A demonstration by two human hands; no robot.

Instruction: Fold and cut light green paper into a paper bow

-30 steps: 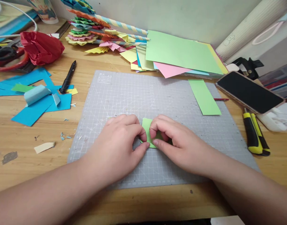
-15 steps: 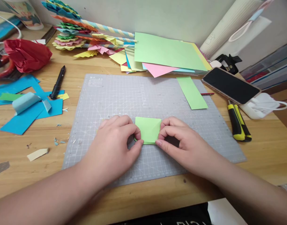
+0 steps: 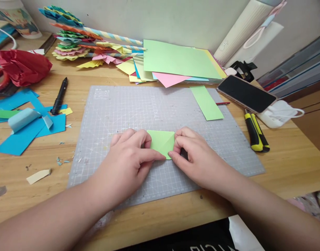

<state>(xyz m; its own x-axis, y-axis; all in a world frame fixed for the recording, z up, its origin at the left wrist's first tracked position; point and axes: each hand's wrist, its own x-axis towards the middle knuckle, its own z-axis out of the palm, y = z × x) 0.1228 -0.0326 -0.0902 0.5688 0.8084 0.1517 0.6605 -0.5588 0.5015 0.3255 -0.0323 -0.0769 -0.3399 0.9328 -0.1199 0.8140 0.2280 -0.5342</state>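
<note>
A small folded piece of light green paper (image 3: 162,143) lies on the grey cutting mat (image 3: 118,111), with a diagonal crease showing toward its right side. My left hand (image 3: 130,153) grips its left edge, and the thumb stretches along the near edge. On the right edge, my right hand (image 3: 192,153) pinches the paper between thumb and curled fingers. Both thumb tips sit close together at the near right corner. Farther back on the mat rests a green paper strip (image 3: 207,103).
Blue paper scraps (image 3: 21,136), a black pen (image 3: 60,96) and red crumpled paper (image 3: 24,68) lie left. Behind are paper sheets (image 3: 180,59) and striped sticks with paper pleats (image 3: 71,43). At right are a phone (image 3: 247,93), a white charger (image 3: 277,115) and a yellow-black cutter (image 3: 254,134).
My left thumb has slid right along the paper's near edge toward my right thumb. The whole view has shifted slightly, so things appear farther left.
</note>
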